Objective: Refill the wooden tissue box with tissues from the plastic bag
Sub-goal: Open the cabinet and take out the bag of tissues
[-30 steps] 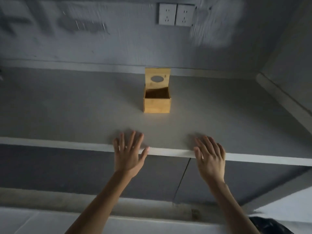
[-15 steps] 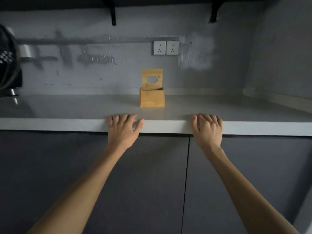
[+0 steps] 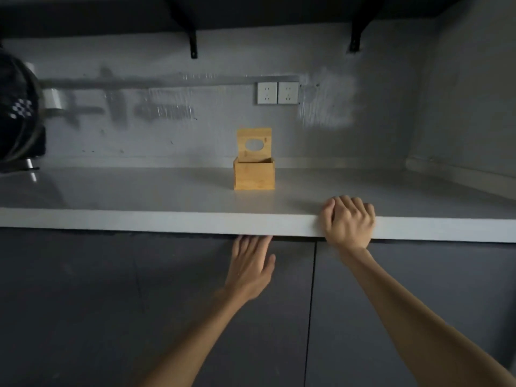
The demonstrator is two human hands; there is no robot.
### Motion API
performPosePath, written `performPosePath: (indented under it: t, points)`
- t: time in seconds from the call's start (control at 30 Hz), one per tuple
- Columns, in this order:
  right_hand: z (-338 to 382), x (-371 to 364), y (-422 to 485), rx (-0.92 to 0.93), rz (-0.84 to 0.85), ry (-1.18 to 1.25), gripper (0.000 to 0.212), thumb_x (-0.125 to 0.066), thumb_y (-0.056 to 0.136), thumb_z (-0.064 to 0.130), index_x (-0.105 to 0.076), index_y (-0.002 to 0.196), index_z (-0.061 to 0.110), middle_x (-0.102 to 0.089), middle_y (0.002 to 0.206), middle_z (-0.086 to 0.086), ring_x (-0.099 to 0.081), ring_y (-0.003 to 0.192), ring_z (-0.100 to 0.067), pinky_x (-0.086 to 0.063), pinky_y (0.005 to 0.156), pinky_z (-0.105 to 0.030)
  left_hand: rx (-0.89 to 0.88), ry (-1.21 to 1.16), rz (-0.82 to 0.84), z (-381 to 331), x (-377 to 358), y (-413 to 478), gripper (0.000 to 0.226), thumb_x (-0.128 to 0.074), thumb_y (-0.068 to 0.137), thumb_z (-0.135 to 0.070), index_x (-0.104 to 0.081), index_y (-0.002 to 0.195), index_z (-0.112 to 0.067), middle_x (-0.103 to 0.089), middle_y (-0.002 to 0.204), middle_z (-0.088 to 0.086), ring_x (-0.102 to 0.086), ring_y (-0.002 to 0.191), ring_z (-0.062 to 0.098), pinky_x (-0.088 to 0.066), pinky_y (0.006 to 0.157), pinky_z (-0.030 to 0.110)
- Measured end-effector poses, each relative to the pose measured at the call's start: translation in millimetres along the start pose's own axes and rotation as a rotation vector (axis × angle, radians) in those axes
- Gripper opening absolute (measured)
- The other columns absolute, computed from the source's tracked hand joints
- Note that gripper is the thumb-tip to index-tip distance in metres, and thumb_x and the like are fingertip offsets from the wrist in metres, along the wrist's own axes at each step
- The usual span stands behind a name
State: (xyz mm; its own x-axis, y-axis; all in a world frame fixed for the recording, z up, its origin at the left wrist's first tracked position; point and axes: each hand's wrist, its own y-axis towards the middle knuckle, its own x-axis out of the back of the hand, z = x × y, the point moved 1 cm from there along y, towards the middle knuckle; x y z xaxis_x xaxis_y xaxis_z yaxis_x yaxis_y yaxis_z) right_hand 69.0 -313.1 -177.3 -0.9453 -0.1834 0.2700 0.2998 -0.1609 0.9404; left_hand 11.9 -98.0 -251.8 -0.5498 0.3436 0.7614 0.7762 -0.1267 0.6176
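A dark round object, cut off at the frame edge and hard to identify, sits left of the square light wooden tissue box, whose lid stands raised on the pale grey tabletop. Below the box, the left hand lies open with its fingertips hidden under the tabletop lip, against a dark grey cabinet door. Right of the box, the right hand curls closed over the tabletop edge, with white wall sockets above.

Left hand drops off the counter

The left hand has left the counter edge, now reaching under its lip against the cabinet door.
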Motion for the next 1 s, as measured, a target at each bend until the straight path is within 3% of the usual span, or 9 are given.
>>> performPosePath:
  t: [0.23,0.33,0.5,0.57,0.63,0.73,0.87,0.93,1.0]
  points:
    - [5,26,1,0.010,0.350,0.037,0.043,-0.034,0.097,0.033,-0.072,0.083,0.020,-0.075,0.096,0.006,-0.063,0.097,-0.020,-0.040,0.085,-0.035,0.236,-0.047,-0.005,-28,13,4,0.039,-0.030,0.097,-0.050,-0.063,0.103,-0.031,-0.066,0.114,-0.005,-0.050,0.118,0.022,-0.025,0.110,0.043]
    - [-4,31,3,0.048,0.426,0.097,0.048,-0.028,0.099,0.037,-0.073,0.093,0.022,-0.073,0.111,0.007,-0.061,0.109,-0.019,-0.038,0.095,-0.035,0.198,-0.197,-0.069,-34,42,-34,0.037,-0.031,0.101,-0.041,-0.048,0.071,-0.027,-0.060,0.078,-0.007,-0.056,0.096,0.022,-0.032,0.105,0.042]
    - [3,45,-4,0.063,0.471,0.103,0.044,-0.031,0.101,0.033,-0.070,0.115,0.020,-0.068,0.127,0.001,-0.056,0.123,-0.023,-0.034,0.106,-0.036,0.259,-0.466,-0.177,-40,108,-126,0.041,-0.045,0.098,-0.038,-0.044,0.062,-0.017,-0.050,0.070,-0.004,-0.052,0.086,0.016,-0.021,0.115,0.050]
    - [13,53,-8,0.004,0.453,0.112,0.043,-0.032,0.100,0.029,-0.071,0.112,0.016,-0.068,0.125,-0.002,-0.055,0.123,-0.025,-0.032,0.109,-0.036,0.292,-0.556,-0.149,-27,140,-156,0.043,-0.053,0.094,-0.044,-0.050,0.059,-0.020,-0.058,0.079,-0.006,-0.057,0.098,0.009,-0.026,0.114,0.046]
    - [31,63,-23,-0.035,0.369,0.141,0.035,-0.038,0.097,0.025,-0.070,0.104,0.013,-0.070,0.116,-0.004,-0.055,0.119,-0.027,-0.035,0.106,-0.038,0.414,-0.662,-0.057,-9,173,-176,0.021,-0.061,0.092,-0.032,-0.062,0.071,-0.029,-0.058,0.126,-0.013,-0.041,0.131,0.001,-0.025,0.116,0.038]
    - [78,77,-82,0.034,0.269,0.420,0.022,-0.047,0.094,0.022,-0.065,0.106,0.018,-0.067,0.111,-0.002,-0.058,0.109,-0.026,-0.046,0.093,-0.038,0.670,-0.613,0.273,14,213,-185,0.064,-0.056,0.092,-0.009,-0.039,0.130,-0.058,0.001,0.163,-0.016,-0.007,0.147,0.006,-0.016,0.120,0.037]
    - [136,61,-187,-0.088,0.914,0.666,0.022,-0.050,0.093,0.025,-0.069,0.104,0.023,-0.072,0.104,-0.006,-0.065,0.095,-0.031,-0.055,0.080,-0.040,0.864,-0.312,0.440,34,236,-171,0.089,-0.039,0.085,-0.007,0.012,0.149,-0.041,0.014,0.163,-0.005,0.002,0.152,0.021,-0.008,0.123,0.043]
    - [157,45,-225,-0.435,1.403,0.867,0.018,-0.051,0.096,0.017,-0.068,0.095,0.013,-0.071,0.090,-0.011,-0.068,0.081,-0.028,-0.058,0.073,-0.037,0.830,-0.064,0.451,37,237,-175,0.081,-0.038,0.089,-0.014,0.012,0.153,-0.025,-0.003,0.164,0.010,-0.016,0.149,0.033,-0.020,0.120,0.041]
    - [176,33,-256,-0.958,1.597,1.158,0.033,-0.043,0.100,0.010,-0.048,0.068,0.014,-0.051,0.049,-0.002,-0.050,0.040,-0.013,-0.043,0.040,-0.020,0.772,0.135,0.434,41,237,-180,0.065,-0.039,0.095,-0.018,-0.008,0.150,-0.004,-0.028,0.154,0.024,-0.038,0.137,0.043,-0.033,0.110,0.044]
